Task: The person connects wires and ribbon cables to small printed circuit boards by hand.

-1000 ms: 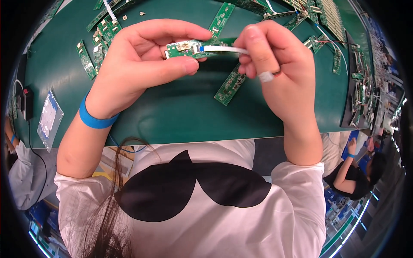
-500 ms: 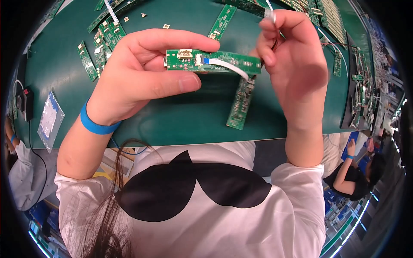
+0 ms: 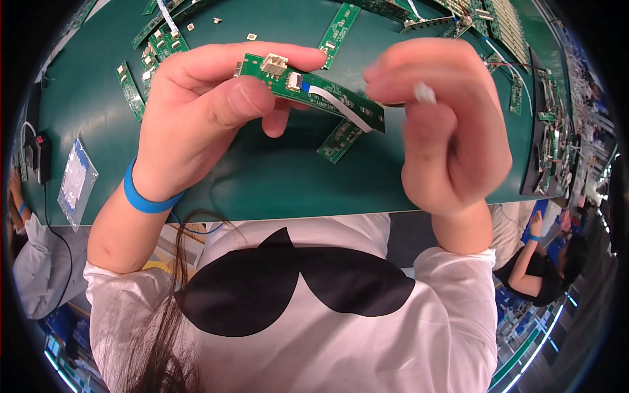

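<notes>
My left hand (image 3: 209, 111) grips a narrow green circuit board (image 3: 311, 92) by its left end, thumb below and fingers on top. The board carries a white connector and a flat white ribbon cable (image 3: 337, 105) that runs to the right along it. My right hand (image 3: 445, 137) is curled at the board's right end, fingertips pinched together near the cable's free end; the contact itself is hidden by the fingers. A blue band sits on my left wrist (image 3: 147, 196).
A green work mat (image 3: 275, 177) covers the table. Another green board (image 3: 341, 139) lies on it under my hands, several more lie at the far left (image 3: 131, 92) and top (image 3: 339, 26). A clear bag (image 3: 75, 183) lies at left. Other people sit at right (image 3: 544, 262) and left (image 3: 26, 262).
Both hands came closer to the camera with the board. The board now tilts down to the right, and my right hand dropped from above it to its right end.
</notes>
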### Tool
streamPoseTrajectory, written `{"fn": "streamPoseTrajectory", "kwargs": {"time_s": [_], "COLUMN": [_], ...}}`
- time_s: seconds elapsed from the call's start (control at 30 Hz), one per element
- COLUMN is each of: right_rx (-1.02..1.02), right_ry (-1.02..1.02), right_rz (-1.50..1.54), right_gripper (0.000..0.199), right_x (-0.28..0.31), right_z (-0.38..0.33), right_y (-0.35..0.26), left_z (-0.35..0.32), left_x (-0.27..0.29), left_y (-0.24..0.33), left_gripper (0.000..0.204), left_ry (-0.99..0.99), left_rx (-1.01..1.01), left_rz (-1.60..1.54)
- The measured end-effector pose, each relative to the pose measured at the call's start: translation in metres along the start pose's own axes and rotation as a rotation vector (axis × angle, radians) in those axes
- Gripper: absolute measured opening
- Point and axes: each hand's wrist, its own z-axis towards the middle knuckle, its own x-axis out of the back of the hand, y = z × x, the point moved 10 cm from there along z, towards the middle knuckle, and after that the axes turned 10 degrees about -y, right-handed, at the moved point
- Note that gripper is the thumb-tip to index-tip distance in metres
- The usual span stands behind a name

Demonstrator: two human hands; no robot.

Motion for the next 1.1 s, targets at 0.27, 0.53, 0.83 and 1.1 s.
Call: {"fn": "streamPoseTrajectory", "kwargs": {"time_s": [0.27, 0.53, 0.83, 1.1], "right_rx": [0.017, 0.044, 0.075, -0.073], "right_ry": [-0.204, -0.134, -0.098, -0.064], "right_rz": [-0.019, -0.073, -0.076, 0.014], "right_gripper": [0.036, 0.033, 0.018, 0.014], "right_x": [-0.018, -0.015, -0.018, -0.009], "right_z": [0.003, 0.005, 0.002, 0.003], "right_y": [-0.011, -0.013, -0.015, 0.006], "left_z": [0.0, 0.001, 0.003, 0.003], "left_x": [-0.01, -0.012, -0.014, -0.001], "left_y": [0.001, -0.004, -0.009, 0.0], "left_gripper": [0.074, 0.069, 0.061, 0.041], "left_ry": [-0.08, -0.083, -0.118, 0.046], "left_rx": [0.017, 0.025, 0.07, 0.043], "left_rz": [0.066, -0.041, -0.183, 0.025]}}
